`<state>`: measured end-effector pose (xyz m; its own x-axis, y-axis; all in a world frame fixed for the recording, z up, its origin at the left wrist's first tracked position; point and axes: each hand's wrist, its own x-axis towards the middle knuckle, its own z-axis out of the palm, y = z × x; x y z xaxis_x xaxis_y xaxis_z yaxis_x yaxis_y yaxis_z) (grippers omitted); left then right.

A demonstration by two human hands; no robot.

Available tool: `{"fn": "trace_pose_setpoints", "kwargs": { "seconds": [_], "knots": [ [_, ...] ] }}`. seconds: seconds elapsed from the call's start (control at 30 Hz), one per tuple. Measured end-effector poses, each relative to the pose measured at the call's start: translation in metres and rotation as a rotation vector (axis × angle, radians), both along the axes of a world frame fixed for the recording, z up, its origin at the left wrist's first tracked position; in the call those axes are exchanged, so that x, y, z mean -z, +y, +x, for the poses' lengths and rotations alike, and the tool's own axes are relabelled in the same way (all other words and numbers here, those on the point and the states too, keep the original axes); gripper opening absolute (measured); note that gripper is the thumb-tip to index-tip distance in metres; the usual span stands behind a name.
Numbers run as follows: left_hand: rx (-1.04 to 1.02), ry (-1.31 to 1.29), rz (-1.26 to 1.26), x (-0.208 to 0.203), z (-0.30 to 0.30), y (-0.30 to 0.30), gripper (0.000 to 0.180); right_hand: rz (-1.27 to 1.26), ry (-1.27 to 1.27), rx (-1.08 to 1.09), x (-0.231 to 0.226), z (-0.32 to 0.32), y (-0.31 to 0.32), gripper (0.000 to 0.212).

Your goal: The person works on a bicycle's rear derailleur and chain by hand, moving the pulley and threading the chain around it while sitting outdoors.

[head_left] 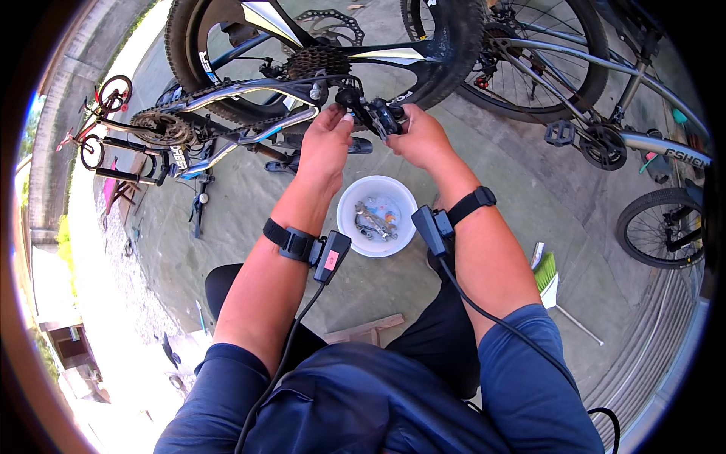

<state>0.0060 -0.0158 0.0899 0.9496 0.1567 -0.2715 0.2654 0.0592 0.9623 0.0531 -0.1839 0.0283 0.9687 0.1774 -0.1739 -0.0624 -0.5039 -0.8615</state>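
A black rear derailleur hangs below the cassette of a bicycle whose frame is silver and black. My right hand is closed around the derailleur's right side, thumb and fingers on its body. Just left of it, my left hand is closed with its thumb pressed to the curled fingers, close to the derailleur's upper part and the frame end. What lies between those left fingers is hidden. Beneath both hands a white bucket holds metal tools or small parts.
The bike's rear wheel stands behind the frame. A second bicycle is at the right, near another wheel. A green broom head lies on the right floor. A wooden piece lies between my legs. Cables run along both arms.
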Motion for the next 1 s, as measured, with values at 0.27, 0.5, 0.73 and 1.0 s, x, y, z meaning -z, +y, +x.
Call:
{"fn": "trace_pose_setpoints", "kwargs": {
  "seconds": [0.27,0.5,0.73,1.0],
  "knots": [
    [-0.154,0.038,-0.113,0.016,0.016,0.0,0.034,0.031,0.044,-0.038,-0.01,-0.004,-0.003,0.051],
    [-0.075,-0.003,-0.114,0.017,0.021,-0.001,0.012,0.221,0.125,-0.035,-0.017,-0.008,-0.005,0.047],
    [-0.082,-0.071,-0.096,0.028,0.03,0.007,0.023,0.247,0.242,-0.051,-0.038,-0.013,-0.009,0.061],
    [-0.077,-0.186,-0.025,0.034,0.028,0.008,0.026,0.453,0.399,0.034,-0.046,-0.009,0.007,0.061]
  ]
}}
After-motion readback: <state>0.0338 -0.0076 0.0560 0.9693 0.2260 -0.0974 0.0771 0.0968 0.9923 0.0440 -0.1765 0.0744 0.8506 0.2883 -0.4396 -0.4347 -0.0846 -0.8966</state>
